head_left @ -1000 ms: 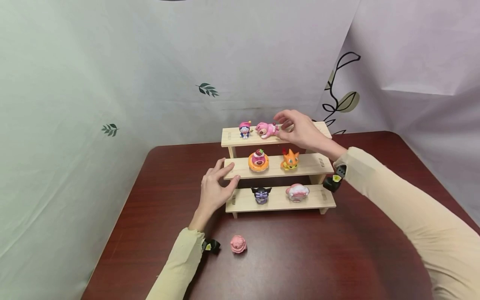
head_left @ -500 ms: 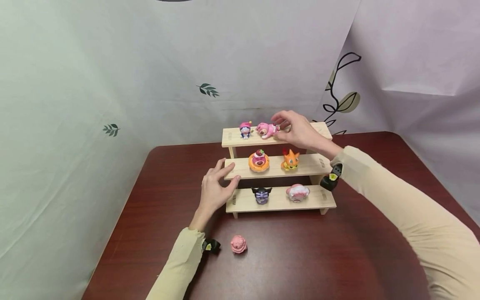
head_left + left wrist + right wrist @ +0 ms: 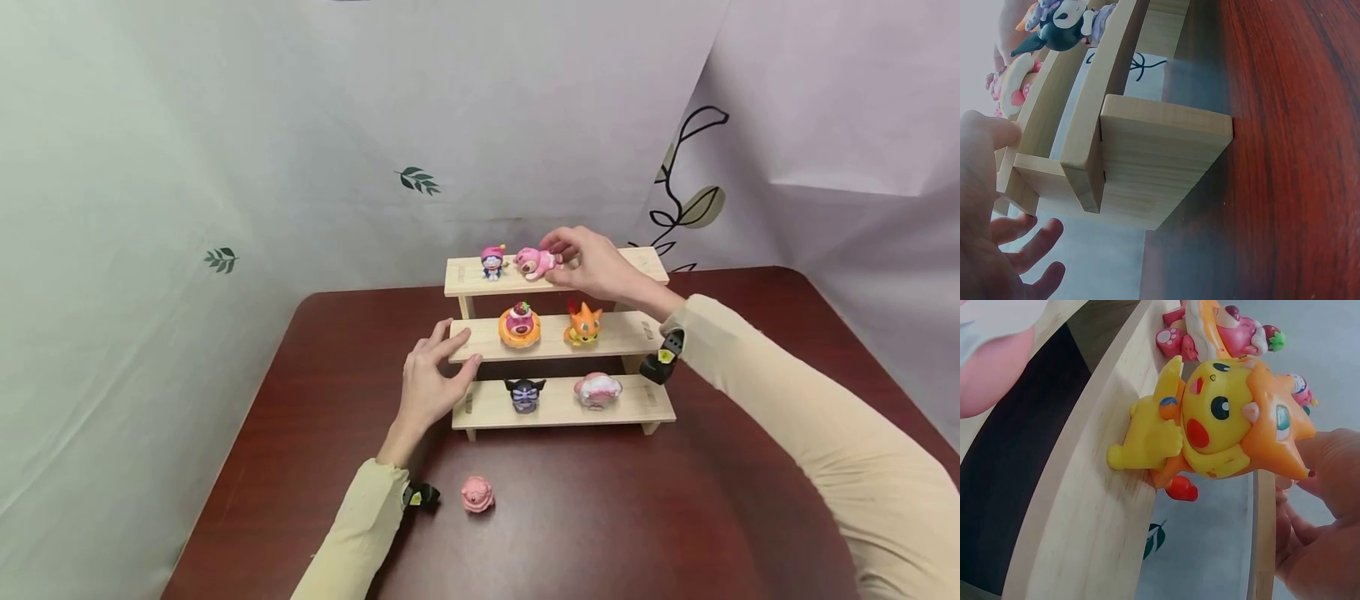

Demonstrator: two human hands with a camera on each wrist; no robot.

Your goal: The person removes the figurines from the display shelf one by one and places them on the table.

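Step in hand looks like placing or squaring up the pink bear figure (image 3: 534, 261), lying belly-down at the top tier, just left of the right grip (image 3: 592, 262). Right grip: thumb and fingers pinching its rear end; the right wrist view hides that contact. Left grip (image 3: 431, 375): thumb and index pinching the middle tier's end, probably steadying the wooden stand (image 3: 551, 327). Next move calls for a clean release, fingers lifted straight off. Watch the blue figure in a pink cap (image 3: 492, 262), just past the bear, left of the right grip. Orange-hooded figure (image 3: 582, 325) sits one tier down, under the right grip; a low retreat could clip it. Orange-ring figure (image 3: 520, 327) is right of the left grip, well apart. Loose pink figure (image 3: 477, 494) is on the counter (image 3: 600, 517), nearer the person than the left grip; not shelved yet, path to it unobstructed.
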